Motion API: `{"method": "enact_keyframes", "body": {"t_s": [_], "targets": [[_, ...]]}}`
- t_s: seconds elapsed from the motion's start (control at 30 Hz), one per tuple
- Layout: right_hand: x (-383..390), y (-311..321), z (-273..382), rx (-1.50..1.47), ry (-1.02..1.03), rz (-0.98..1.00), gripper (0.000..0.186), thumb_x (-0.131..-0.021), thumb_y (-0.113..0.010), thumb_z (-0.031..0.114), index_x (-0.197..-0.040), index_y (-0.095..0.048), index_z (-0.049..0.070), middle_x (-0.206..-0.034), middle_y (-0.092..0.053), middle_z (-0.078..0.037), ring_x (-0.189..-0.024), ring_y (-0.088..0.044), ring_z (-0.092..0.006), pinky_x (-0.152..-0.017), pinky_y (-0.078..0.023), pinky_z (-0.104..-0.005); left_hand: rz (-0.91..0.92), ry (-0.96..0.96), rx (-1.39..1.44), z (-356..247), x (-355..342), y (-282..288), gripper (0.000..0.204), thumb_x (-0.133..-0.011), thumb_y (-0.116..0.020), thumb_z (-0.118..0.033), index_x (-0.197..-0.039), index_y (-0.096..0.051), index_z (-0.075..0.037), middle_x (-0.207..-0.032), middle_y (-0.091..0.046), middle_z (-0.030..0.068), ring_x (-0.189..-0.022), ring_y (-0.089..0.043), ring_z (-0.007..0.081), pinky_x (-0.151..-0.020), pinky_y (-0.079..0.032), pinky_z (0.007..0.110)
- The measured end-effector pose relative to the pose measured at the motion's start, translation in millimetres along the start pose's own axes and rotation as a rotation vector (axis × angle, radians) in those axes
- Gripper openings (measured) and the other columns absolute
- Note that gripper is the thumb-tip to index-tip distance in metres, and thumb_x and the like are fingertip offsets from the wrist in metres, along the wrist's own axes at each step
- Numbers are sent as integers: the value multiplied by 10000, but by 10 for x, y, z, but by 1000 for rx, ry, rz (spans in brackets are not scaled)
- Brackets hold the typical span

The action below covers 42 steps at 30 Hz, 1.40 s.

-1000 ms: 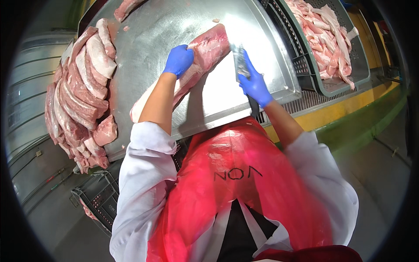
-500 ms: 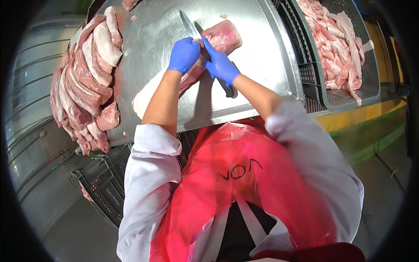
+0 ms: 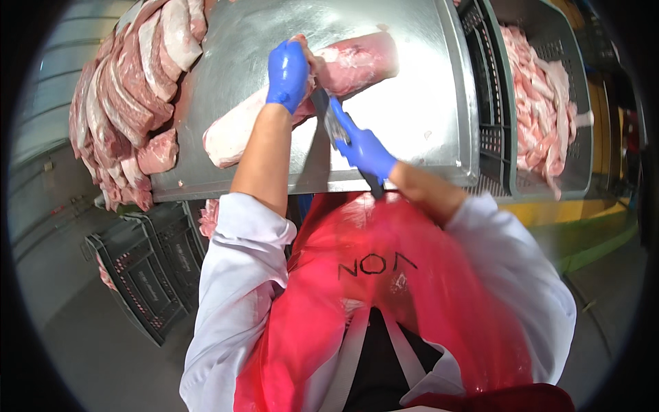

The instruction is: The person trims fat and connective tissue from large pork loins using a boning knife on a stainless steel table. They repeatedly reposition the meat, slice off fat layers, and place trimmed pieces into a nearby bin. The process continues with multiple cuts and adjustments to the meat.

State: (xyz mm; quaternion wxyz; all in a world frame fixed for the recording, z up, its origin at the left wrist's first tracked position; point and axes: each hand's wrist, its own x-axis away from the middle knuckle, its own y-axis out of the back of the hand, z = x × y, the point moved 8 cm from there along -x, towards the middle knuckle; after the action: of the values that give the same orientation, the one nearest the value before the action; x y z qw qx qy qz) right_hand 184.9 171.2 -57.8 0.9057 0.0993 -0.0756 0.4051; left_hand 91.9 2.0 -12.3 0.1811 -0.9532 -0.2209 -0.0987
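Note:
A long piece of pale pink meat [image 3: 358,64] lies slantwise on the metal table [image 3: 240,38], its whitish fatty end toward the near left. My left hand [image 3: 288,74], in a blue glove, is closed on a raised flap at the middle of this piece. My right hand [image 3: 366,150], also blue-gloved, grips a knife [image 3: 334,125] with a dark handle pointing toward my apron. The blade runs up to the meat just right of my left hand. Where its tip ends is hard to make out against the meat.
Several long meat strips [image 3: 123,89] are heaped along the table's left edge. At the right stands a grey perforated crate [image 3: 583,154] filled with pale trimmings [image 3: 539,113]. Dark crates [image 3: 154,264] stand below the table at the lower left.
My right hand has drawn the knife back toward me, away from the left hand. The left hand still holds the flap, now lifted a little. The view has shifted slightly.

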Motion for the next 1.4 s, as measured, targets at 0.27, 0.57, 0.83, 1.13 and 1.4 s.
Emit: {"method": "enact_keyframes", "body": {"t_s": [0.27,0.57,0.83,1.13,1.4], "targets": [[-544,-252,-286,83,3,-144,293,-917,-658,162,-1175,-622,28,-1150,-680,-194,-964,-655,-263,-812,-524,-408,-393,-533,-504,-208,567,-224,350,-1022,-533,-302,-932,-634,21,-679,-583,112,-693,-581,214,-678,-477,386],[-526,-538,-1265,-454,-458,234,373,-994,-634,295,-1271,-575,52,-1170,-624,-99,-1078,-595,-215,-979,-479,-374,-515,-549,-223,-273,643,-112,263,-1005,-551,-208,-915,-627,27,-672,-600,80,-644,-555,134,-602,-462,327],[-1154,-668,-598,-124,-298,198,442,-984,-619,264,-1349,-494,48,-1142,-646,-114,-1002,-632,-214,-877,-507,-365,-440,-692,-21,-756,857,-116,217,-1019,-542,-150,-835,-537,-35,-663,-570,67,-564,-486,192,-546,-431,339],[-1230,-1034,-211,43,-157,217,539,-971,-602,229,-1437,-403,43,-1111,-670,-132,-917,-674,-214,-762,-539,-355,-432,-792,29,-1142,917,-21,240,-977,-560,-82,-759,-496,-7,-637,-459,146,-529,-403,217,-536,-378,376],[-1005,-1384,498,263,34,141,329,-957,-590,189,-1157,-526,-64,-888,-714,-213,-641,-698,-224,-560,-554,-370,-420,-869,113,-1334,891,36,221,-964,-567,-67,-758,-528,1,-641,-483,79,-579,-433,164,-536,-381,328]]}}
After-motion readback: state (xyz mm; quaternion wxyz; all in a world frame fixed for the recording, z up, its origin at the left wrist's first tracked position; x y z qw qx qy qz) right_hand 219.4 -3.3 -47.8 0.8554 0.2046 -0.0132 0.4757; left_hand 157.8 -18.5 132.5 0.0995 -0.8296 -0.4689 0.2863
